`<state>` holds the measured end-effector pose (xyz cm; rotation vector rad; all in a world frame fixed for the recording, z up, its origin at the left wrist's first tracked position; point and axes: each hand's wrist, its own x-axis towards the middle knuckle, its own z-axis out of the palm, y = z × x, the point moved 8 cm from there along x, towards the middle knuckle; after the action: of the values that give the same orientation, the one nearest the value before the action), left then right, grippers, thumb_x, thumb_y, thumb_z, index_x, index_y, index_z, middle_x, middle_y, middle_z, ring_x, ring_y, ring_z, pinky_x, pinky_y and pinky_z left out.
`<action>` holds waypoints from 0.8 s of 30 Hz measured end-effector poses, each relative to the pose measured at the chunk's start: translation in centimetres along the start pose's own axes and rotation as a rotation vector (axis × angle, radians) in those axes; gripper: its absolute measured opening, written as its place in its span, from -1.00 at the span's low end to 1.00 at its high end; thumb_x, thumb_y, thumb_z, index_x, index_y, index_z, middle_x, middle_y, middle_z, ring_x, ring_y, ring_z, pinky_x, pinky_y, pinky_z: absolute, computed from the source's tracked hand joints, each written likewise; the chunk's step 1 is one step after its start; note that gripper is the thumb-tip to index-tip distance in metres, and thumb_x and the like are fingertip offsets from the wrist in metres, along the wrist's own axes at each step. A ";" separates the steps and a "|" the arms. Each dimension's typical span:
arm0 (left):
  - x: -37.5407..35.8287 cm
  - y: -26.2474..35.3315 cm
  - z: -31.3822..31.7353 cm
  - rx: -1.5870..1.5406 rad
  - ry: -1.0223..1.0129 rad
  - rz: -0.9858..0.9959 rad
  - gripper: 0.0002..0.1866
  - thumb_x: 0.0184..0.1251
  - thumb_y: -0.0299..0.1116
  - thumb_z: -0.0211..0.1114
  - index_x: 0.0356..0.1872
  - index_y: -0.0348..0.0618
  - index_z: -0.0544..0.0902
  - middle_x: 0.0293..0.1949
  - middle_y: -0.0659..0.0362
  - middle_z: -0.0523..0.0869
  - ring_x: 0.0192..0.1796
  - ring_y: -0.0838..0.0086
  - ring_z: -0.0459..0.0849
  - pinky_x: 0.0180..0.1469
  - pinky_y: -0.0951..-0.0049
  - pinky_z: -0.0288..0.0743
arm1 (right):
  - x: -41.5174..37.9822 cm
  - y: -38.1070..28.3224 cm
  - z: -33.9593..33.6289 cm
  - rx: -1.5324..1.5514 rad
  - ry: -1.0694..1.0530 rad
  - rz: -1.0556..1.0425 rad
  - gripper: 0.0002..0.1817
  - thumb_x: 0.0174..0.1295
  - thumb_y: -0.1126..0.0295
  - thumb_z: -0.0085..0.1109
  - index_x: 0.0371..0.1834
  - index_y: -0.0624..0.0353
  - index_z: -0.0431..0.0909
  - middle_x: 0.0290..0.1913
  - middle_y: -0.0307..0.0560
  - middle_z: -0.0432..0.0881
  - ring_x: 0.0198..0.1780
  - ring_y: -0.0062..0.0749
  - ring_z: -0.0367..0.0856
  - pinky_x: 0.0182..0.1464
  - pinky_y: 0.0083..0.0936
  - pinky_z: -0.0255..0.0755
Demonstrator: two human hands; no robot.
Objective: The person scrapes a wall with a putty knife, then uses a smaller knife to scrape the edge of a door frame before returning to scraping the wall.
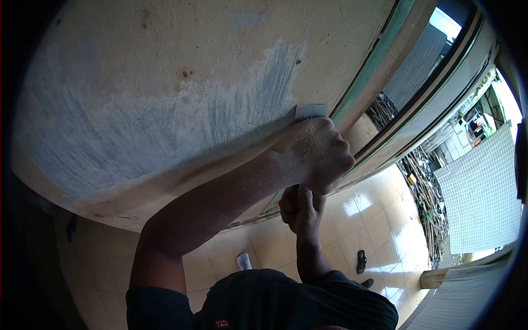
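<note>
Wrapped in a fist round a scraper, my left hand has pale dust on its back and wrist. The flat metal blade sticks out above the fist, against the wall. Directly below, my right hand is closed round what looks like the dark lower end of the scraper's handle, mostly hidden by the fingers. Left of the blade runs a broad scraped grey patch with many stroke marks, bordered by beige paint.
A green strip and a window frame stand right of the hands. Below are floor tiles, a foot and a dark sandal. Farther right are piled sticks and a pale mesh sheet.
</note>
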<state>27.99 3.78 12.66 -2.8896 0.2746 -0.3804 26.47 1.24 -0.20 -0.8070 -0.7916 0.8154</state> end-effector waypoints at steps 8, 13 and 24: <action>0.5 -0.6 -1.2 -0.026 0.040 -0.008 -0.80 -0.07 -0.32 0.23 -0.75 -0.10 0.47 -0.90 0.23 0.38 -0.82 0.55 0.40 -0.60 0.40 0.40 | 1.0 -2.0 0.1 -0.046 -0.015 -0.034 -0.77 0.43 0.25 -0.10 -0.23 0.22 0.33 -0.66 -0.24 0.27 -0.80 -0.69 0.10 -0.84 -0.69 -0.05; -0.2 0.9 -0.9 -0.100 0.100 0.004 -0.79 -0.09 -0.33 0.24 -0.77 -0.11 0.46 -0.91 0.22 0.37 -0.82 0.55 0.40 -0.64 0.43 0.35 | -0.9 -2.9 0.4 -0.063 -0.030 -0.025 -0.75 0.43 0.24 -0.09 -0.26 0.23 0.34 -0.65 -0.24 0.27 -0.80 -0.68 0.11 -0.83 -0.70 -0.04; -0.1 0.5 -2.5 -0.047 0.102 -0.055 -0.79 -0.12 -0.37 0.22 -0.85 -0.05 0.48 -0.86 0.23 0.46 -0.80 0.64 0.44 -0.68 0.48 0.43 | -0.7 -3.4 0.9 -0.012 -0.090 0.000 -0.75 0.43 0.24 -0.10 -0.24 0.25 0.34 -0.66 -0.27 0.24 -0.77 -0.67 0.13 -0.82 -0.70 -0.04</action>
<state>27.14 2.85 14.85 -2.9329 0.2240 -0.5388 26.44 -0.61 2.90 -0.7845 -0.8774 0.8523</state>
